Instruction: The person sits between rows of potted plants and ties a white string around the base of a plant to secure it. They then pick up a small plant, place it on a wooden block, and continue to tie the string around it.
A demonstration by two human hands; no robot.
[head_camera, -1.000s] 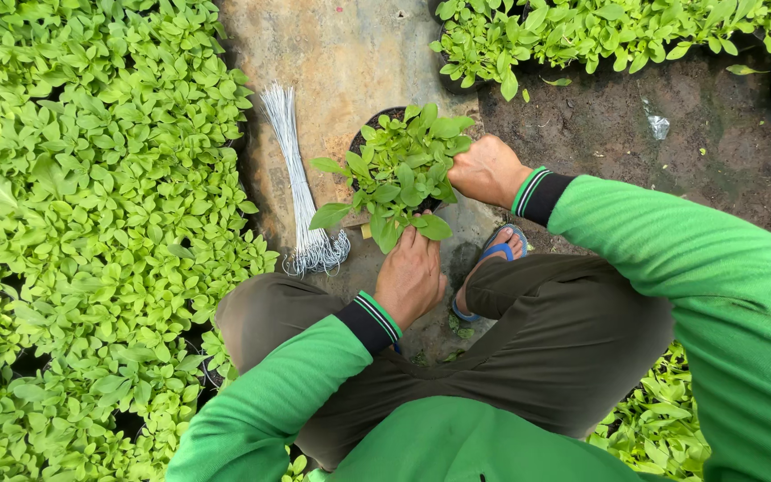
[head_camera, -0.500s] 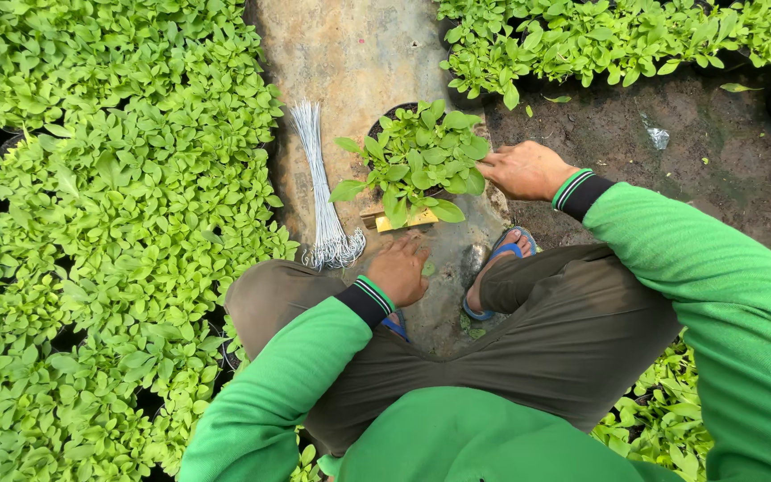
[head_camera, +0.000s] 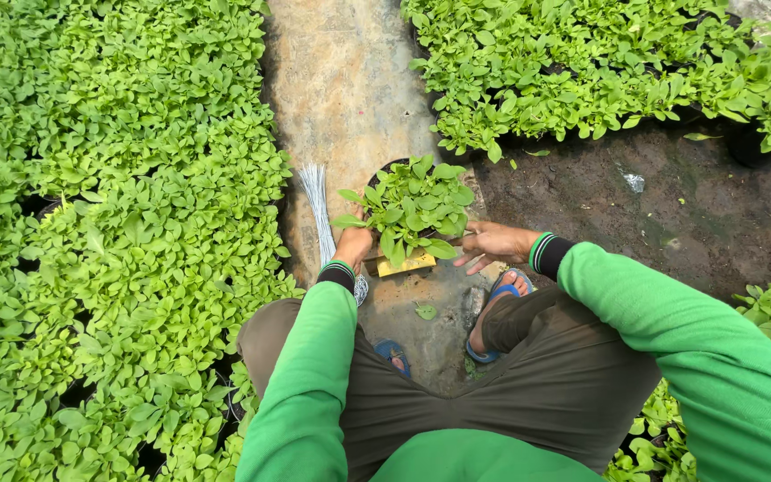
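The potted seedling clump (head_camera: 414, 207) stands upright on the bare concrete strip (head_camera: 341, 80), hemmed by seedling beds (head_camera: 118, 223) along its left and right edges, open ground ahead. The left hand (head_camera: 352, 243) is curled around the pot's left side under the leaves. The right hand (head_camera: 493, 243) rests open, fingers spread, just beside it; a bundle of thin wires (head_camera: 319, 210) lies lengthwise along the strip, near its left edge.

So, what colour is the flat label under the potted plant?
Yellow label, seen in the head view.

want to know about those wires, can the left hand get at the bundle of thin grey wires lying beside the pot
Probably yes. The left hand rests at the potted plant's near edge, right beside the bundle of wires on the bare concrete path. Nothing lies between them; the dense seedlings stay on the wires' far side.
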